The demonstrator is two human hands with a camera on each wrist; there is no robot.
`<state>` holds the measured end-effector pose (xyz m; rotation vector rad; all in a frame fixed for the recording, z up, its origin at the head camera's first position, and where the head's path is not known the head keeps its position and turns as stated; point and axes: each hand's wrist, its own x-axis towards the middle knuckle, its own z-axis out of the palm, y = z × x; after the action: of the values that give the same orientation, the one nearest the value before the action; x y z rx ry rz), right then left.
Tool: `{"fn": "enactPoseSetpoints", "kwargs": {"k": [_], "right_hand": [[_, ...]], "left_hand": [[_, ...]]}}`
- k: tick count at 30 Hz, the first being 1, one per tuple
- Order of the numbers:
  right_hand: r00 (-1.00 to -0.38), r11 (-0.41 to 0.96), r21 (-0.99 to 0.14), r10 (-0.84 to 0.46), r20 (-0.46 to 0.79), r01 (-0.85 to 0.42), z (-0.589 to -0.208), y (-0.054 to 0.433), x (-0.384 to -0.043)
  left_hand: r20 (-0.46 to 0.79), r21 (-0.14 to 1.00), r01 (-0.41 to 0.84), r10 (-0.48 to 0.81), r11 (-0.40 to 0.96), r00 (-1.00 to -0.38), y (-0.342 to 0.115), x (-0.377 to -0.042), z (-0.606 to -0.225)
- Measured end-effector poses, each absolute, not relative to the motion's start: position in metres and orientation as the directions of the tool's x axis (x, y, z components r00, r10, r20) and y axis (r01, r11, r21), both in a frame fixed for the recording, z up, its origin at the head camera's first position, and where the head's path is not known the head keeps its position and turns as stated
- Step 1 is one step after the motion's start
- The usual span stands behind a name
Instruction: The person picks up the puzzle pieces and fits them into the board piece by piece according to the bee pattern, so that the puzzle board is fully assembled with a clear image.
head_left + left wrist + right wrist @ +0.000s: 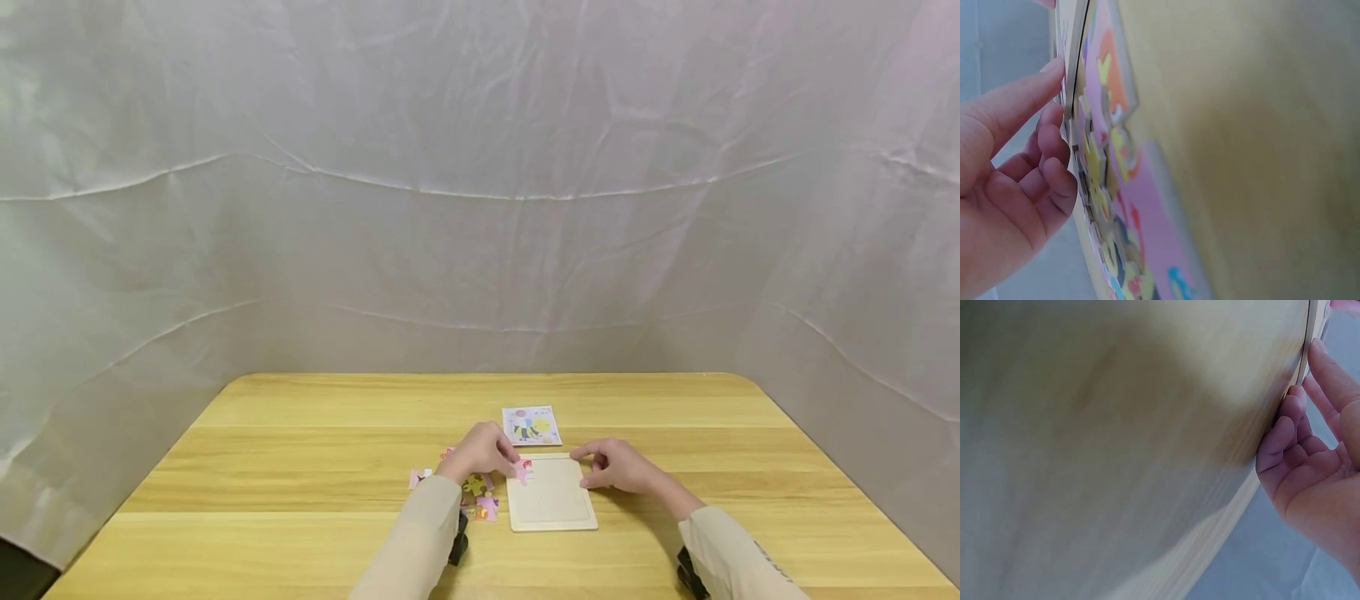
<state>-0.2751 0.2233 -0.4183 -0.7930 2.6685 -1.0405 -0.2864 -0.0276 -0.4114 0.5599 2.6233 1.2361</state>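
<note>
At the left, a grey sheet [127, 275] hangs behind and around a wood-grained table [285, 492], which fills the lower part of the head view. Left of lower centre, loose puzzle pieces [487, 507] in pink, yellow and red lie in a cluster, partly hidden by the left hand and its beige sleeve [408, 537]; a black wrist device [459, 542] shows beside that sleeve. The left hand [482, 448] pinches a pink puzzle piece [522, 472] between thumb and fingertips, at the upper left inside corner of a pale wooden tray [551, 497]. In the left wrist view its other fingers curl loosely near the loose pieces. The tray lies flat just right of lower centre, its raised rim around a plain base. Just above it, a square picture card [531, 427] shows a yellow-and-black bee. The right hand [617, 467] stands apart from the left, with thumb and forefinger spread and touching the tray's upper right corner; in the right wrist view, the remaining fingers bend loosely. Further right, a second sleeve [731, 550] bears dark lettering.
</note>
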Motion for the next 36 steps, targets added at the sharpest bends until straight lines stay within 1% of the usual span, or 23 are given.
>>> {"fn": "enactPoseSetpoints", "kwargs": {"k": [3,9,17,22,30,36], "right_hand": [[-0.844,0.615,-0.670,-0.535,0.034,-0.416,-0.419,0.223,-0.275],[-0.842,0.609,-0.671,-0.538,0.042,-0.423,-0.418,0.222,-0.276],[-0.834,0.601,-0.673,-0.550,0.043,-0.431,-0.417,0.222,-0.274],[-0.834,0.602,-0.673,-0.551,0.042,-0.431,-0.418,0.222,-0.275],[-0.837,0.598,-0.683,-0.546,0.038,-0.420,-0.418,0.223,-0.276],[-0.842,0.613,-0.669,-0.538,0.038,-0.422,-0.416,0.223,-0.275]], "left_hand": [[0.008,0.785,0.263,0.415,0.560,-0.910,-0.031,-0.287,-0.412],[0.096,0.747,0.339,0.412,0.572,-0.906,-0.039,-0.291,-0.415],[0.105,0.771,0.315,0.377,0.553,-0.920,-0.055,-0.294,-0.416],[0.135,0.778,0.326,0.364,0.537,-0.922,-0.067,-0.296,-0.416],[0.146,0.791,0.305,0.320,0.531,-0.936,-0.090,-0.299,-0.416],[0.111,0.813,0.249,0.280,0.526,-0.954,-0.104,-0.299,-0.417]]}}
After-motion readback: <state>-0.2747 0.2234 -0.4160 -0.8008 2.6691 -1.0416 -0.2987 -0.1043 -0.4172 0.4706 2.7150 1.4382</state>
